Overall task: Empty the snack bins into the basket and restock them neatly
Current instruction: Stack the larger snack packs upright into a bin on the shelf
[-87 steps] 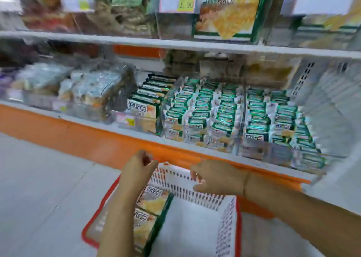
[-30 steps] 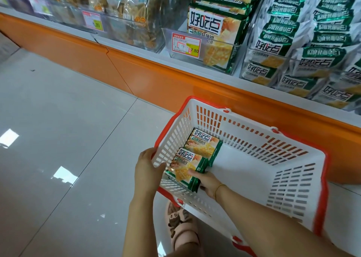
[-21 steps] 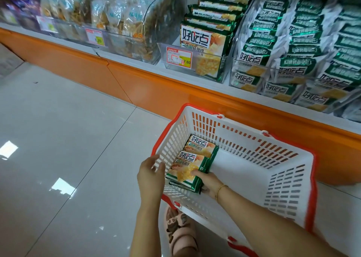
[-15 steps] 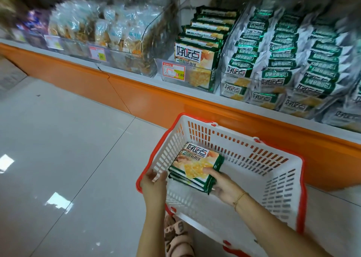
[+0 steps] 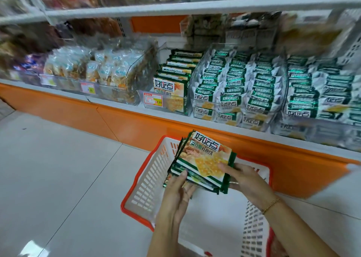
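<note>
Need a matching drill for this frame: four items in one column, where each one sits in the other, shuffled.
Items
1. stack of cracker packs
2. basket
3. price tag
4. bracelet

Places
A. on the wrist of the right hand
B. below the hands, white with an orange rim
C. held between the left hand and the right hand
D. on the front of a clear bin

Pairs: 1-C, 2-B, 3-D, 4-A
</note>
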`<state>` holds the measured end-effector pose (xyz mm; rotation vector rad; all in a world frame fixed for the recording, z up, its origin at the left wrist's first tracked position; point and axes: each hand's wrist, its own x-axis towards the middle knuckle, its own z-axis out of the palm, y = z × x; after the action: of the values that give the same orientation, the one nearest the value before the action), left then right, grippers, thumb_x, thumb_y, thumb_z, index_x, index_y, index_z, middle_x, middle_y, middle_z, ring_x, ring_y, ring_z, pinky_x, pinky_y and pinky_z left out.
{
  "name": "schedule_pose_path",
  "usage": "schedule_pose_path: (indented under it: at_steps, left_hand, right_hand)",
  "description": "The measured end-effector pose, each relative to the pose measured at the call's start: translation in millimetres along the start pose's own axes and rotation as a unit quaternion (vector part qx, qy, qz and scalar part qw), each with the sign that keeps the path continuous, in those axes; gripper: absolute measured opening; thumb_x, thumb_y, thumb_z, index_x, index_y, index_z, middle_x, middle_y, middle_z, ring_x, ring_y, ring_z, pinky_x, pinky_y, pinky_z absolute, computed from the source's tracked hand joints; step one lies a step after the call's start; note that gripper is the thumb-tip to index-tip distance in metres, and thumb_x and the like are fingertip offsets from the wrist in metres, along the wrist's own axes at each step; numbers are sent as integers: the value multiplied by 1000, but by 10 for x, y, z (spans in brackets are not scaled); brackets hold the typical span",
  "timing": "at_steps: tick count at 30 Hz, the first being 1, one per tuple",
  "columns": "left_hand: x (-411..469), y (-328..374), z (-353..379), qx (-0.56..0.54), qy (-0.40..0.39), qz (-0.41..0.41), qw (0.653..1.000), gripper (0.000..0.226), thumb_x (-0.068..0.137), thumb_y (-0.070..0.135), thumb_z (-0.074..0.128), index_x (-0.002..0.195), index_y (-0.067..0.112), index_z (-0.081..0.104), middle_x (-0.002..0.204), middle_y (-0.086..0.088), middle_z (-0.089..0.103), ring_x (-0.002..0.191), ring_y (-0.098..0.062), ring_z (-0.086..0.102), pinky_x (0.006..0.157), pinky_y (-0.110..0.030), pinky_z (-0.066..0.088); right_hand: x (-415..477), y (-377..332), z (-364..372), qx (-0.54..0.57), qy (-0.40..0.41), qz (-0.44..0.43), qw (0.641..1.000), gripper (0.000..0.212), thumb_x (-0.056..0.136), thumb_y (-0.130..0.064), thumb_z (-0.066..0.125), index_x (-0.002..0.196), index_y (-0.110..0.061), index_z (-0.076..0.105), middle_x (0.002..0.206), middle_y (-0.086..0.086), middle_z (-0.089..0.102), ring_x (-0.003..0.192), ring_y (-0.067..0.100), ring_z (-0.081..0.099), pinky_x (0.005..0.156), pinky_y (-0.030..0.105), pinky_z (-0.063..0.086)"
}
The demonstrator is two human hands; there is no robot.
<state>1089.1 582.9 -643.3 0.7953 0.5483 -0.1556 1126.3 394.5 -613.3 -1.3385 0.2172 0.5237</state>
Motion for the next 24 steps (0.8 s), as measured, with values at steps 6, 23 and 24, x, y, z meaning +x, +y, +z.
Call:
schedule_pose_path:
  at_steps: [6,23,24]
  left_hand:
    - [-138,-15,224,37,-15,13,999,12,87,1,58,97,5,65,91,-16,72,62,-20,71,55,-27,59]
    - [-313,-40,325,-44,-18,-16,999,35,81,11,63,115,4,59,114,-22,67,100,-34,67,76,-45,58]
    - [-319,-35,358,-46,-25,-13,999,37,78,12,64,114,3,60,114,-22,67,99,-34,67,78,-45,57]
  right_hand:
    - [-100,-76,-235,101,45,26,994,32,87,-6,64,117,5,61,109,19,70,98,31,68,74,33,59]
    - [-343,-987,-377,131,11,-98,986,75,55,-24,85,119,3,56,116,20,66,89,24,71,75,35,60]
    - [-358,-1025,-382,123,19,-99,987,70,56,-22,83,117,4,57,117,20,65,86,23,71,75,35,60]
